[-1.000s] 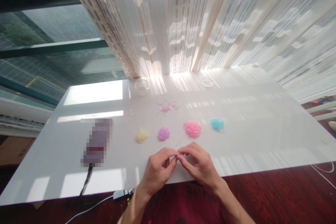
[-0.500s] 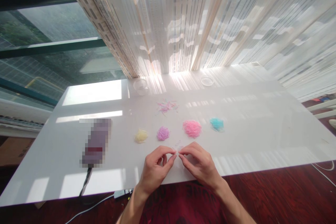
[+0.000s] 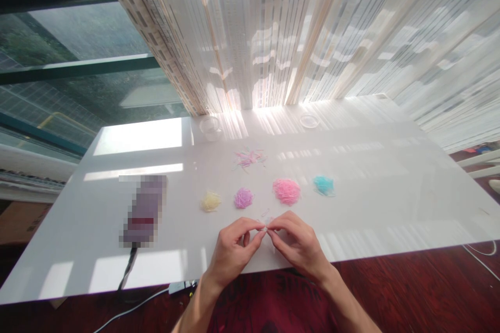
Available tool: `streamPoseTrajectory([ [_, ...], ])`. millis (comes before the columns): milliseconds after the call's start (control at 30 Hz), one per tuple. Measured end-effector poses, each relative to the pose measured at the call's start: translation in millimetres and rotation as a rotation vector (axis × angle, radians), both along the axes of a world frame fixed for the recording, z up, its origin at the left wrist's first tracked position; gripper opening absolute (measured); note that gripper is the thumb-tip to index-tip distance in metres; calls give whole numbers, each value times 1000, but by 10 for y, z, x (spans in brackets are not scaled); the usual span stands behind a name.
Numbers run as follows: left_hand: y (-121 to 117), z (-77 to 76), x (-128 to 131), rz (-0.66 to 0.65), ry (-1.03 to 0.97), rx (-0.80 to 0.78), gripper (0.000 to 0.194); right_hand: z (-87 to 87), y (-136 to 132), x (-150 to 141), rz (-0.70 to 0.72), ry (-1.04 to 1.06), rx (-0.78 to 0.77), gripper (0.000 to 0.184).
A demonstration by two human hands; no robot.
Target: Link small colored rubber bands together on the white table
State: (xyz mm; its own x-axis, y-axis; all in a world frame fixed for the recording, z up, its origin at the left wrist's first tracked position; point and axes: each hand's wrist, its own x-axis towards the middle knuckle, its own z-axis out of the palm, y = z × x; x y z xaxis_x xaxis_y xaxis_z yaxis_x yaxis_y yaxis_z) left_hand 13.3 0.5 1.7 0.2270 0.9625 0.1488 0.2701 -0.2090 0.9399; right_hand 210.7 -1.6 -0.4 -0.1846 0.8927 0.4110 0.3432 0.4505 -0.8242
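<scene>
Head view: left hand (image 3: 235, 245) and right hand (image 3: 299, 242) meet fingertip to fingertip, thumbs and forefingers nearly pinched; too small to tell what's between. Few loose pieces (image 3: 265, 213) just beyond, on tabletop (image 3: 390, 192). Yellow pile (image 3: 210, 202), purple pile (image 3: 244, 198), pink pile (image 3: 287, 191), blue pile (image 3: 324, 185) in a row, mixed pile (image 3: 249, 158) behind. Step looks like two-handed fingertip work; next move calls for light, precise pinching.

The left forearm (image 3: 198, 294) and right forearm (image 3: 344, 294) slant up from the bottom edge; at lower centre, left hand (image 3: 234, 244) and right hand (image 3: 297, 242) curl inward, fingertips (image 3: 259, 226) perhaps touching.
</scene>
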Motion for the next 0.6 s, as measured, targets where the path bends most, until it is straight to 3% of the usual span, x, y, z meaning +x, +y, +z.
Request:
streamPoseTrajectory([
  [333,14,43,9,30,9,33,8,38,-1,-3,-61,8,-57,4],
  [600,16,72,16,32,33,27,12,96,3,-10,-82,6,-95,10],
])
